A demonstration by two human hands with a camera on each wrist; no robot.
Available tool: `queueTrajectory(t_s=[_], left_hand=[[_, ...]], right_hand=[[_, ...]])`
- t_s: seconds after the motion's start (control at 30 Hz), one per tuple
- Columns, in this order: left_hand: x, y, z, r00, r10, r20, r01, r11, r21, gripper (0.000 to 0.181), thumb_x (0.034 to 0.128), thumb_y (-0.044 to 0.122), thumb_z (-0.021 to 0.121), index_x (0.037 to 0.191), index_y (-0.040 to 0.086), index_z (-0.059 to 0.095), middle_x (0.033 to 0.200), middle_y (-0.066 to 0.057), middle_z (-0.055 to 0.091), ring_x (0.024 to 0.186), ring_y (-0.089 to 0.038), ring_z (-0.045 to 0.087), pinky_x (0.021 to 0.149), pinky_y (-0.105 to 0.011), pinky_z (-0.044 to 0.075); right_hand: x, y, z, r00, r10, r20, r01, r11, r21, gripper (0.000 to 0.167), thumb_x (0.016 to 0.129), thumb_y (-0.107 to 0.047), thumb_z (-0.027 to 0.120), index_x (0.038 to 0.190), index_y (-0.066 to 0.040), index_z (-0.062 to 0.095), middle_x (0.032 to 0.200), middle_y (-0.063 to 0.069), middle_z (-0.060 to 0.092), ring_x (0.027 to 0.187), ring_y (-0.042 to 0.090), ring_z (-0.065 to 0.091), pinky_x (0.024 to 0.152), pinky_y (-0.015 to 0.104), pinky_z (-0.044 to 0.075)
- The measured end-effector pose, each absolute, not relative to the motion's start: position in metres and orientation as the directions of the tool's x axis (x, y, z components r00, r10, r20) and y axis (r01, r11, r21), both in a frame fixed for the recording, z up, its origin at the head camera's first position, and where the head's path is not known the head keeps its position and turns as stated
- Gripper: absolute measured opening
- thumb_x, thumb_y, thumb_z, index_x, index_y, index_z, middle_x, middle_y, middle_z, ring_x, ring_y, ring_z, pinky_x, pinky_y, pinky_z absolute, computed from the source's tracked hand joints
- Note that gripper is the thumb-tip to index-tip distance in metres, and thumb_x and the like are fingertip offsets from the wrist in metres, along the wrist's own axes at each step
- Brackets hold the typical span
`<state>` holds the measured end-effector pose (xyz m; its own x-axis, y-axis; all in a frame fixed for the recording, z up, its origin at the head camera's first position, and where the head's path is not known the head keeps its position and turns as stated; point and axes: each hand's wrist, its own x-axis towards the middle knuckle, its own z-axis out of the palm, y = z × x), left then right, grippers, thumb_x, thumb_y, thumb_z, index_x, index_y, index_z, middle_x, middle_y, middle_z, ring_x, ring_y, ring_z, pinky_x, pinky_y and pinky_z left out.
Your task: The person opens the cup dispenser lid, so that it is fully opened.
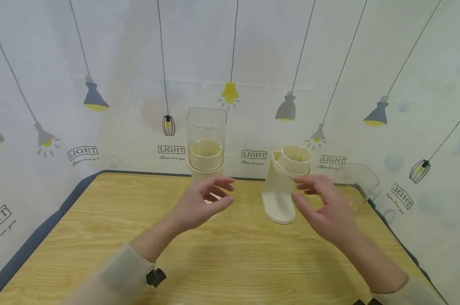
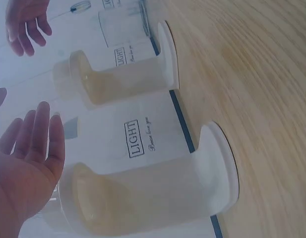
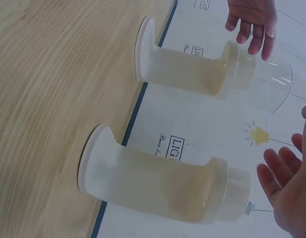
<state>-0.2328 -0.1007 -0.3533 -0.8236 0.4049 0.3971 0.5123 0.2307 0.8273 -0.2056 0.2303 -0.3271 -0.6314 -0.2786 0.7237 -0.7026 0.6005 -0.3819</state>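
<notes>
Two cream plastic dispenser-like stands are upright side by side near the table's back edge. A clear container sits atop the left stand; the right stand has an uncovered round collar on top. My left hand hovers in front of the left stand, fingers loosely bent, holding nothing. My right hand is close to the right stand's right side in the head view, fingers relaxed, also holding nothing. In the right wrist view, a gap separates this hand from the collar.
Another clear container is at the table's back right, partly hidden behind my right hand. The wooden table has a dark blue edge. A white curtain printed with lamps hangs closely behind and along the sides.
</notes>
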Motion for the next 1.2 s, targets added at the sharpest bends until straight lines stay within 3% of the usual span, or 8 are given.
queueTrajectory(t_s=[0.17, 0.47, 0.73, 0.9, 1.0, 1.2], left_hand=[[-0.234, -0.129, -0.350, -0.848, 0.357, 0.392, 0.495, 0.271, 0.825, 0.043, 0.0991, 0.020, 0.076, 0.141, 0.018, 0.065, 0.128, -0.007, 0.073, 0.109, -0.019, 0.073, 0.095, -0.038, 0.061], [-0.247, -0.168, -0.339, -0.879, 0.269, 0.393, 0.469, 0.350, 0.811, 0.046, 0.1009, 0.024, 0.075, 0.144, 0.013, 0.062, 0.132, -0.009, 0.072, 0.113, -0.022, 0.071, 0.092, -0.029, 0.060], [-0.277, -0.195, -0.334, -0.909, 0.178, 0.378, 0.417, 0.412, 0.810, 0.058, 0.1013, 0.034, 0.074, 0.153, 0.017, 0.055, 0.140, -0.011, 0.067, 0.120, -0.026, 0.069, 0.090, -0.019, 0.056], [-0.302, -0.202, -0.335, -0.920, 0.186, 0.346, 0.393, 0.407, 0.825, 0.073, 0.0977, 0.036, 0.078, 0.160, 0.018, 0.044, 0.152, -0.013, 0.058, 0.135, -0.031, 0.062, 0.104, -0.041, 0.057], [-0.317, -0.201, -0.333, -0.928, 0.201, 0.313, 0.368, 0.371, 0.853, 0.083, 0.0949, 0.036, 0.081, 0.164, 0.021, 0.037, 0.160, -0.011, 0.050, 0.145, -0.032, 0.054, 0.115, -0.055, 0.051], [-0.340, -0.192, -0.327, -0.927, 0.257, 0.274, 0.350, 0.322, 0.880, 0.099, 0.0909, 0.037, 0.085, 0.168, 0.031, 0.023, 0.170, -0.006, 0.038, 0.156, -0.030, 0.042, 0.123, -0.059, 0.042]], right_hand=[[-0.212, 0.209, -0.318, -0.680, -0.293, 0.672, -0.666, 0.632, -0.397, 0.037, 0.096, -0.009, 0.075, 0.132, -0.015, 0.069, 0.124, 0.002, 0.070, 0.110, 0.017, 0.068, 0.096, 0.017, 0.053], [-0.230, 0.171, -0.294, -0.700, -0.339, 0.628, -0.676, 0.597, -0.432, 0.034, 0.101, -0.018, 0.072, 0.134, -0.011, 0.067, 0.131, 0.008, 0.069, 0.117, 0.024, 0.070, 0.099, 0.046, 0.060], [-0.253, 0.132, -0.269, -0.701, -0.358, 0.618, -0.693, 0.547, -0.469, 0.038, 0.101, -0.024, 0.071, 0.136, -0.011, 0.066, 0.136, 0.008, 0.065, 0.119, 0.025, 0.068, 0.103, 0.046, 0.059], [-0.268, 0.112, -0.257, -0.720, -0.371, 0.587, -0.680, 0.549, -0.487, 0.043, 0.101, -0.028, 0.071, 0.141, -0.014, 0.063, 0.143, 0.007, 0.060, 0.125, 0.023, 0.064, 0.106, 0.042, 0.057], [-0.280, 0.101, -0.252, -0.702, -0.390, 0.596, -0.696, 0.554, -0.457, 0.047, 0.102, -0.029, 0.070, 0.145, -0.012, 0.061, 0.147, 0.008, 0.058, 0.131, 0.026, 0.059, 0.110, 0.045, 0.053], [-0.300, 0.082, -0.249, -0.681, -0.435, 0.588, -0.715, 0.569, -0.407, 0.055, 0.103, -0.030, 0.067, 0.155, -0.016, 0.055, 0.164, 0.009, 0.048, 0.155, 0.031, 0.039, 0.128, 0.054, 0.034]])
